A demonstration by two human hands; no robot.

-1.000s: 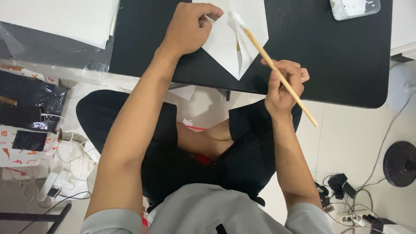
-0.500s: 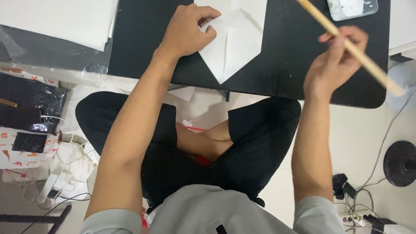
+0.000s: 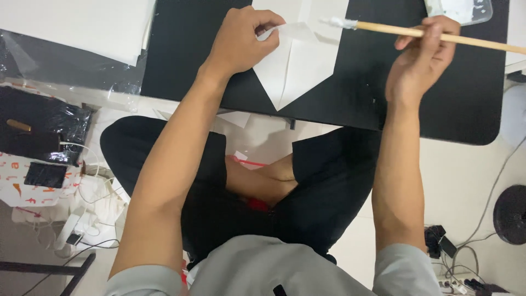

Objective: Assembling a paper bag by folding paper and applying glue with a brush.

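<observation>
A folded white paper (image 3: 298, 66), pointed toward me, lies on the black table (image 3: 356, 93). My left hand (image 3: 241, 38) pinches and lifts a flap at the paper's upper left. My right hand (image 3: 422, 49) holds a long wooden brush (image 3: 438, 35) level above the table. Its white-coated tip (image 3: 339, 23) hovers over the paper's upper right part.
A clear tray with white paste (image 3: 466, 10) sits at the table's far right. White sheets in clear plastic (image 3: 76, 27) lie at the left. On the floor are a black bag (image 3: 38, 131), cables (image 3: 87, 192) and a round black base (image 3: 509, 214).
My right hand lifted the brush off the paper, swung it out to the right, and now brings the tip back over the paper, held level. The left hand stays on the flap.
</observation>
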